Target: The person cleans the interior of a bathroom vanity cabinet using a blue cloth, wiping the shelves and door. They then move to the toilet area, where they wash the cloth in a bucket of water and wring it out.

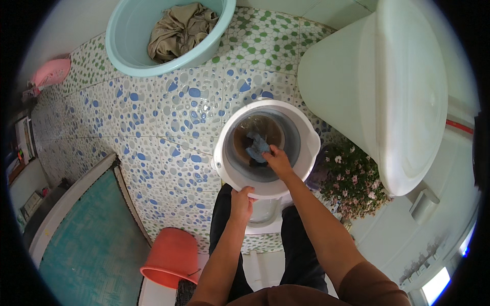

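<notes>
My left hand (243, 199) grips the near rim of a white plastic bucket (264, 189) with a grey inside. The bucket leans, its mouth facing me. Inside, my right hand (278, 162) pinches the edge of a blue-grey cloth (257, 147). Murky brown water (264, 125) lies at the bottom, and the cloth hangs at or just over its surface; I cannot tell which. Below the bucket, between my legs, part of a white ceramic squat toilet (264, 211) shows.
A light blue basin (132, 69) holding brown cloth stands at the far left. A large lidded tub (337, 72) rises at the right, beside a pot of pink flowers (354, 179). An orange bucket (172, 248) lies tilted near a teal door (92, 229). The pebble-patterned tile floor (187, 114) looks wet.
</notes>
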Motion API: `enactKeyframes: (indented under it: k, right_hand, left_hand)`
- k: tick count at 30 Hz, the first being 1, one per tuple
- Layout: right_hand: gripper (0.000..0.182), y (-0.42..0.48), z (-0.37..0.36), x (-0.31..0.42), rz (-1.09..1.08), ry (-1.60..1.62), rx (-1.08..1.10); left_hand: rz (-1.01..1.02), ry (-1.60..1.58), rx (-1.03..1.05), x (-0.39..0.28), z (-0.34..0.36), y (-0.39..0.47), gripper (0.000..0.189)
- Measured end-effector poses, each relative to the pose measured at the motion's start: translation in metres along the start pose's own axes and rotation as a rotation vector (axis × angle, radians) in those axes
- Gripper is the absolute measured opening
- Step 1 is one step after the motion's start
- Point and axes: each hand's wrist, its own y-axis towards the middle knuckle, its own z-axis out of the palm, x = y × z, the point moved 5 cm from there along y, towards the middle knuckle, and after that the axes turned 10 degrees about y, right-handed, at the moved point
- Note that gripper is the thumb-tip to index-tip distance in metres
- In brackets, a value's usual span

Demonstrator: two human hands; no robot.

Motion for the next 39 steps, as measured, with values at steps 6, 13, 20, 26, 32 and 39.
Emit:
enactKeyframes:
  k: [6, 13, 20, 26, 32, 39]
  right_hand:
    - [0.014, -0.001, 0.008, 0.015, 0.041, 0.246, 0.131]
    - [0.014, -0.011, 0.006, 0.043, 0.122, 0.374, 0.209]
    - [0.015, -0.028, -0.001, 0.054, -0.060, -0.013, 0.292]
    - [0.020, -0.096, -0.003, 0.131, -0.309, -0.156, 0.421]
    - [0.015, -0.102, 0.019, 0.142, -0.507, -0.238, 0.234]
    - [0.026, -0.050, 0.041, 0.124, -0.546, -0.263, -0.312]
  left_hand:
    - [-0.006, -0.117, -0.023, 0.002, -0.011, 0.041, 0.045]
    - [0.053, -0.194, -0.019, -0.007, -0.002, 0.050, 0.054]
    - [0.099, 0.074, -0.376, -0.014, 0.004, -0.013, 0.050]
    - [-0.067, -0.315, 0.190, -0.065, 0.069, 0.006, 0.037]
    - [-0.145, -0.308, 0.435, -0.054, 0.086, 0.055, 0.034]
    - [-0.025, -0.768, 0.483, -0.003, 0.083, 0.105, 0.031]
